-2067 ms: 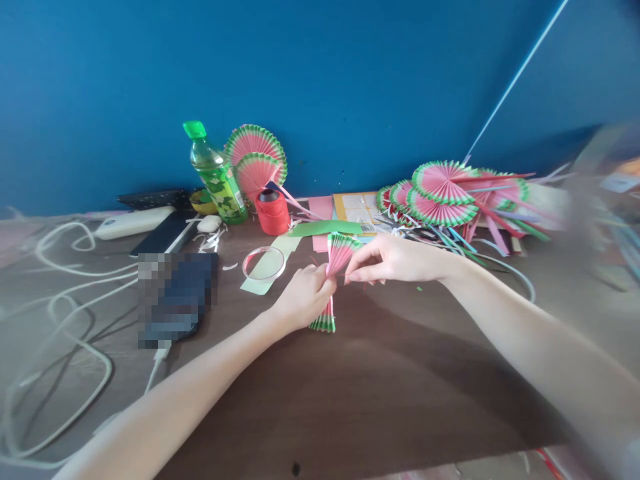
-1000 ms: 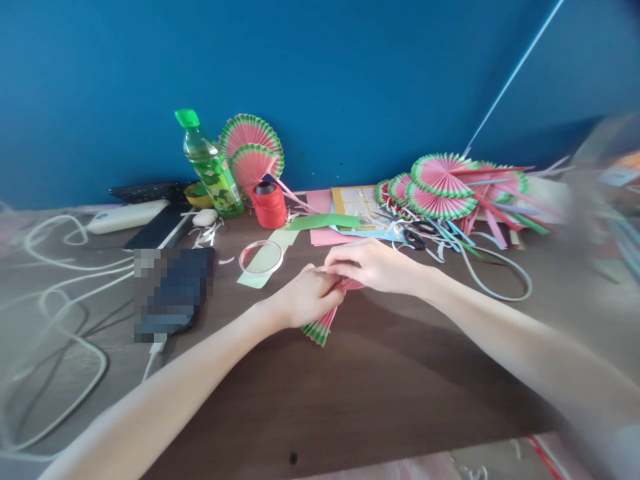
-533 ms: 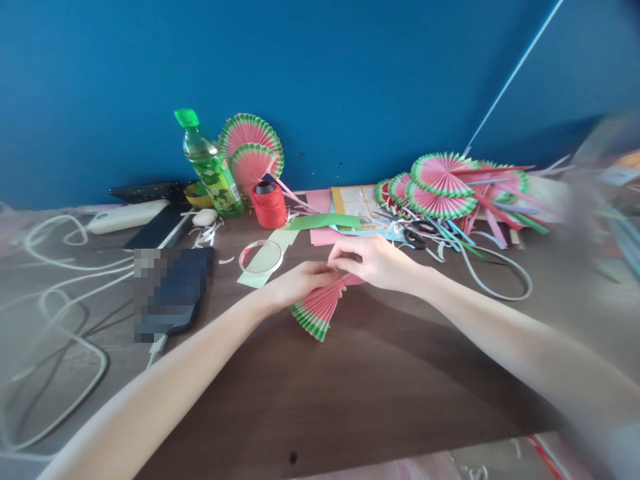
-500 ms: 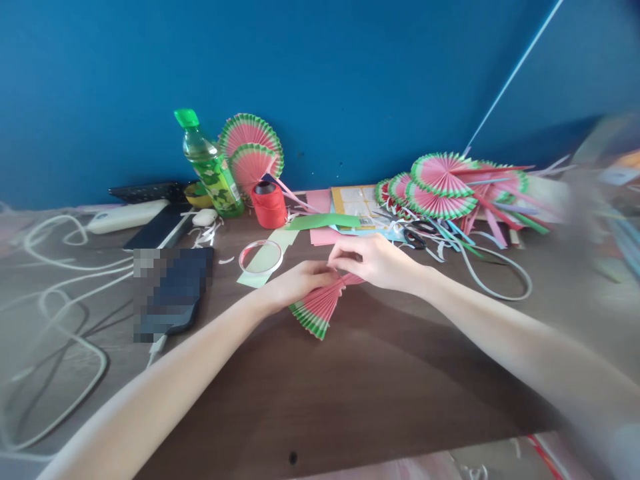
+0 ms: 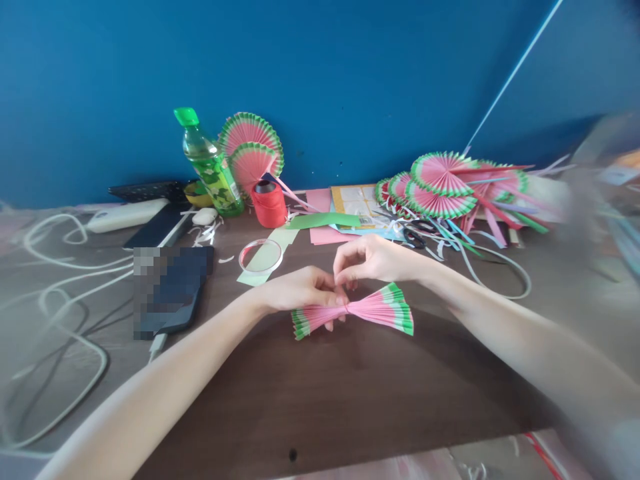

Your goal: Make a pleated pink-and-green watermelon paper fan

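A pleated pink paper (image 5: 379, 311) with green and white ends is gathered at its middle like a bow tie. My left hand (image 5: 311, 291) is closed on it, pinching near the narrow middle with the thumb on top and fingertips showing underneath. A thin reddish line, perhaps thread, crosses the gathered waist. Just above the waist, my right hand (image 5: 367, 260) has thumb and forefinger pressed together. Whatever lies in that pinch is too fine to make out. Both hands are over the dark brown table (image 5: 300, 393).
Behind the hands stand a red thread spool (image 5: 269, 205), a green-capped bottle (image 5: 213, 170) and folded paper fans (image 5: 251, 143). More fans (image 5: 443, 187) are heaped at back right beside scissors (image 5: 414, 239). A tape roll (image 5: 261, 257) lies left of centre; phone (image 5: 175, 293) and white cables (image 5: 100, 347) are farther left.
The pleated paper has turned and come nearer, so both fanned ends now show. My right hand has lifted off its middle, while my left hand keeps its hold.
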Motion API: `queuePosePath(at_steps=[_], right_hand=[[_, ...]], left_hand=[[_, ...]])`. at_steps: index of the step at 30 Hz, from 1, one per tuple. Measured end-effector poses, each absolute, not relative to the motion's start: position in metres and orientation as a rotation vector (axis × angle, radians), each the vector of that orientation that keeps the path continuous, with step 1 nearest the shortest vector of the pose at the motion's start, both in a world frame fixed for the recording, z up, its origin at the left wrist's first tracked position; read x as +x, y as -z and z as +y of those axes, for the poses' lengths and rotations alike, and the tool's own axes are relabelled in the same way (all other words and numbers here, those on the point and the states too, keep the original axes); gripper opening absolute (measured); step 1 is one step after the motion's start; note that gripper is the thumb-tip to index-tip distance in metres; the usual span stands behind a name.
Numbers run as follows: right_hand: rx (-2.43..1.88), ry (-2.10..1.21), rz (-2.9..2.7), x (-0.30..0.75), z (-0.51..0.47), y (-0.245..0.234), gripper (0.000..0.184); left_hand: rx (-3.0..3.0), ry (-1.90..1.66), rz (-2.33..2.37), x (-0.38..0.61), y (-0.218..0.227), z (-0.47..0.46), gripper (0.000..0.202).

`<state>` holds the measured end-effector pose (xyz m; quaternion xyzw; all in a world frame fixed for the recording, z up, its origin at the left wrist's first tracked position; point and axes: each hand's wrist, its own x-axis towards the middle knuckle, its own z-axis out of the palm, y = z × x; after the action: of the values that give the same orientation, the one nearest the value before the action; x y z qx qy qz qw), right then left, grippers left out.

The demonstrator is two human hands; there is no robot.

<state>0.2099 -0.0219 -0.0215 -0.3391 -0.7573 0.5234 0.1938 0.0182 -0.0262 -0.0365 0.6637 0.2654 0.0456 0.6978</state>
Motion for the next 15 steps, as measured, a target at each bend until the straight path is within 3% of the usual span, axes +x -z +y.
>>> queuePosePath(at_steps=[15], right_hand=[[-0.982,-1.481,-1.718,0.209,-0.006,0.056,0.026]], left_hand=[[1.183,-0.615,0.814,0.021,0.047,-0.019,0.020]])
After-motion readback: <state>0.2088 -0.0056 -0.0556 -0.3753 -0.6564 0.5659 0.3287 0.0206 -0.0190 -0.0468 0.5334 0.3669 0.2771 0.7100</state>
